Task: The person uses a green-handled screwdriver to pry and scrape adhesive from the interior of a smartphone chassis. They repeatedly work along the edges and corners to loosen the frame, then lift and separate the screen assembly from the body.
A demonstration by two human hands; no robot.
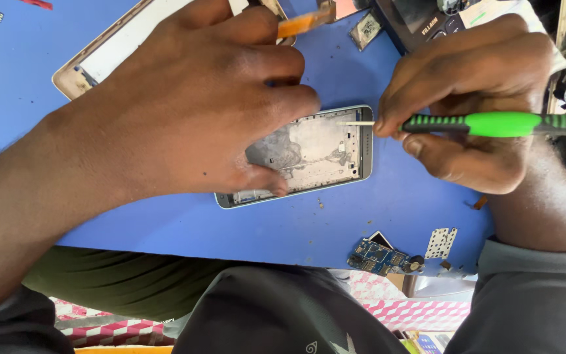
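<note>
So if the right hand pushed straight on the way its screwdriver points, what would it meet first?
The right hand aims the screwdriver leftward; its tip is already at the phone frame, probably touching. Beyond lie the left hand fingers.

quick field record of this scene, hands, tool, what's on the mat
left hand: pressed flat on the phone frame, thumb on its near edge
right hand: pinches a green and black screwdriver
tool tip: on the frame's right end
phone frame: grey metal, stripped, lying flat
surface: blue mat
near edge of mat: small blue circuit board, perforated metal shield
far left: white phone panel, partly under the left hand
</note>
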